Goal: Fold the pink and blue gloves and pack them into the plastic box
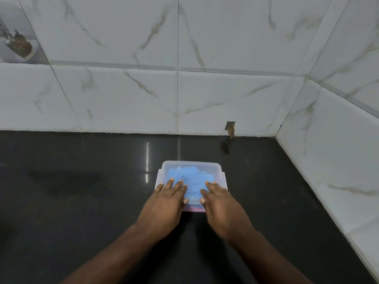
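A translucent plastic box (191, 185) sits on the dark, glossy countertop (71, 191), roughly at the centre of the view and well short of the tiled wall (184, 89) at 12 o'clock. A clear lid (190, 167) appears to cover it, its rim and side tabs showing at 12 and 3 o'clock. Through the plastic the folded blue gloves (192, 181) fill most of the box and lie uppermost. A thin band of pink, the pink gloves (194, 209), shows through the near wall at 6 o'clock, beneath the blue.

Both hands lie flat on top of the box at its 6 o'clock half. The left hand (167, 201) covers the 7 to 8 o'clock corner, its fingers straight, slightly spread, and pointing toward 12 o'clock, thumb tucked inward toward the centre. The right hand (220, 203) covers the 4 to 5 o'clock corner in the same way, fingers extended and flat, thumb turned inward. Neither hand curls round anything; they only press on the top surface. The two thumbs are near each other but apart.

At 1 o'clock from the box, a small broken notch (230, 128) marks the base of the wall where it meets the countertop.
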A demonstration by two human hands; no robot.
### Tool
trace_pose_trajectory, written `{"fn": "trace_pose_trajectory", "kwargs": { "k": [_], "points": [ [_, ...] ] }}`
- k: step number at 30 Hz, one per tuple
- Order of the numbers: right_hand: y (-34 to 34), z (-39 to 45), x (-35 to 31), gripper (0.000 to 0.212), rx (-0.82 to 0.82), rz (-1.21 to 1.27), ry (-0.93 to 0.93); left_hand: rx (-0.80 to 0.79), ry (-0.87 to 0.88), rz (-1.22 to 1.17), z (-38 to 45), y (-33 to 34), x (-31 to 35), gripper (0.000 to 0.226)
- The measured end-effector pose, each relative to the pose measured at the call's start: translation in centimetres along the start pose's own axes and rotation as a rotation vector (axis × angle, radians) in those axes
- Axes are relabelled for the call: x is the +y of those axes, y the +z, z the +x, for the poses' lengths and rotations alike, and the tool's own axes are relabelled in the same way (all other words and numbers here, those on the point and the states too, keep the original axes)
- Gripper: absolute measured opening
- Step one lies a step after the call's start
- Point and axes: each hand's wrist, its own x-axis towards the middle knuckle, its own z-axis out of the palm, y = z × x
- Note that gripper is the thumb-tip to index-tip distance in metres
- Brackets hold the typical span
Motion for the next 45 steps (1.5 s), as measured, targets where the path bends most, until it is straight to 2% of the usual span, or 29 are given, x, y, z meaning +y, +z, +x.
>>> {"fn": "trace_pose_trajectory", "kwargs": {
  "k": [7, 9, 12, 19, 23, 31, 37, 42, 45],
  "points": [
    [2.6, -0.6, 0.6, 0.04, 0.15, -0.156, -0.002, 0.05, -0.013, 0.099, -1.4, 1.5, 1.6, 0.055],
    [2.5, 0.0, 0.8, 0.044, 0.163, -0.159, 0.012, 0.072, -0.047, 0.096, -1.0, 1.6, 1.5, 0.052],
    [2.4, 1.6, 1.1, 0.037, 0.167, -0.138, 0.027, 0.027, -0.09, 0.009, 0.3, 1.0, 1.5, 0.058],
    [1.8, 6.7, 2.1, 0.037, 0.111, -0.043, 0.001, 0.022, -0.115, 0.054, 4.7, 0.1, -0.3, 0.061],
    [1.4, 10.0, 2.7, 0.038, 0.14, -0.012, -0.01, 0.002, -0.131, 0.06, 8.1, 0.2, -1.9, 0.063],
    [0.7, 15.5, 3.6, 0.04, 0.098, -0.005, 0.03, 0.051, -0.125, 0.028, 12.8, -0.4, -4.3, 0.063],
    [0.0, 18.2, 3.5, 0.042, 0.022, -0.05, 0.057, 0.029, -0.11, 0.021, 15.5, -0.9, -5.7, 0.061],
    [-1.7, 18.7, 2.6, 0.039, -0.058, -0.081, 0.077, -0.051, -0.071, 0.033, 16.7, -1.8, -6.6, 0.054],
    [-3.1, 18.9, 1.7, 0.048, 0.003, -0.101, 0.103, -0.027, -0.11, 0.066, 16.4, -2.3, -6.5, 0.063]
  ]
}}
